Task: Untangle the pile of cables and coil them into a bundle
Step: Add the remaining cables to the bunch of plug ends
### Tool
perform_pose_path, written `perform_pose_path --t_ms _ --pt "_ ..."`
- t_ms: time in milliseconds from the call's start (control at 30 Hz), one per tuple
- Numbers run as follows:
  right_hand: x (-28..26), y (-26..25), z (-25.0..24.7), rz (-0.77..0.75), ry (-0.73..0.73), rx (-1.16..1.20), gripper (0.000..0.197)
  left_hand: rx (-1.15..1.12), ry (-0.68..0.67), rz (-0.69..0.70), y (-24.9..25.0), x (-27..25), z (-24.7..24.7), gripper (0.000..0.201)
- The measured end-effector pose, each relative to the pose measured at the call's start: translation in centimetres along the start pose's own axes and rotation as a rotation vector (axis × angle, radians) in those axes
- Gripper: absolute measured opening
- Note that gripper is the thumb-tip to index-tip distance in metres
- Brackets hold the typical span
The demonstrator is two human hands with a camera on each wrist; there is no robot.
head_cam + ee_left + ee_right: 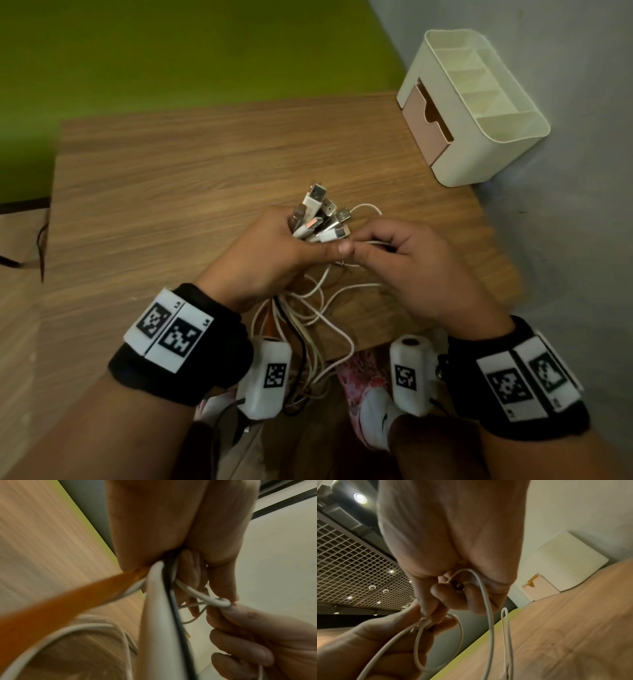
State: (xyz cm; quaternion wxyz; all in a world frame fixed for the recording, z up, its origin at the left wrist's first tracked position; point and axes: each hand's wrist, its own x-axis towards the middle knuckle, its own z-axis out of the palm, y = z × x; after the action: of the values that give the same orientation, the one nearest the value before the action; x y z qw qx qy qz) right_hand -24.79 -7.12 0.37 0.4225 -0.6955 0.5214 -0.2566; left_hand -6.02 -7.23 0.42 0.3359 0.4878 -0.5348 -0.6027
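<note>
My left hand [274, 250] grips a bunch of cables [308, 308] above the wooden table [171, 171], their USB plugs [318, 212] sticking up out of the fist. The white, black and orange cords hang down in loops toward the table's near edge. My right hand [404, 253] sits right beside the left, thumb tips nearly touching, and pinches a thin white cable [488, 608] that loops under it. In the left wrist view the orange cord [68, 605], a thick white cord [154, 615] and a black cord [173, 608] run out of the left fist.
A cream desk organizer [479, 109] with a pink drawer stands at the table's far right corner by a grey wall. A green wall rises behind the table. A dark cord [37, 246] hangs off the left edge. A foot in a white sock [376, 407] shows below.
</note>
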Motion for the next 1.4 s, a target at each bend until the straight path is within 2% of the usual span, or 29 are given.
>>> perform_pose_path --t_ms 67,167,233,333,433,533,667,833,900,1067,1200,1300,1400 --pt "0.0 -0.1 0.2 0.026 0.061 0.065 0.004 0.054 -0.006 0.010 0.0 -0.1 -0.2 0.015" --pt "0.2 -0.1 -0.1 0.063 0.166 0.164 0.013 0.088 0.015 0.025 -0.1 -0.1 -0.2 0.013" --pt "0.1 -0.1 -0.5 0.086 0.161 0.183 0.018 0.046 0.092 0.013 -0.4 0.0 -0.4 0.012" --pt "0.0 0.2 -1.2 0.117 0.130 0.173 0.015 -0.168 0.274 -0.023 -1.3 0.5 -1.4 0.022" --pt "0.0 1.1 -3.3 0.165 0.272 0.164 0.011 -0.252 0.394 -0.023 -1.8 0.7 -3.0 0.021" --pt "-0.3 1.3 -5.0 0.163 0.364 0.257 0.006 -0.174 0.398 -0.072 -2.2 0.6 -3.5 0.023" --pt "0.0 1.2 -3.7 0.177 0.258 0.155 0.011 0.140 0.471 -0.060 -2.1 0.9 -2.2 0.018" --pt "0.2 0.9 -2.5 0.251 0.111 0.008 0.006 0.077 0.540 0.108 -1.5 0.7 -1.0 0.020" --pt "0.2 0.8 -2.0 0.244 0.055 -0.014 0.004 0.061 0.480 0.166 -1.1 0.5 -0.2 0.022" --pt "0.2 0.2 -0.8 0.130 0.049 0.093 0.002 0.138 0.130 0.129 -1.0 0.2 1.4 0.013" --pt "0.0 0.1 -1.0 0.101 0.091 0.210 0.004 0.171 0.076 0.155 -0.7 0.0 0.6 0.017" --pt "-0.4 0.3 -1.2 0.093 0.094 0.195 0.004 0.200 0.033 0.179 -0.3 -0.3 0.2 0.022" --pt "-1.4 0.7 -1.8 0.135 0.106 0.108 0.002 0.217 0.113 0.159 -0.2 -0.4 -0.1 0.021"
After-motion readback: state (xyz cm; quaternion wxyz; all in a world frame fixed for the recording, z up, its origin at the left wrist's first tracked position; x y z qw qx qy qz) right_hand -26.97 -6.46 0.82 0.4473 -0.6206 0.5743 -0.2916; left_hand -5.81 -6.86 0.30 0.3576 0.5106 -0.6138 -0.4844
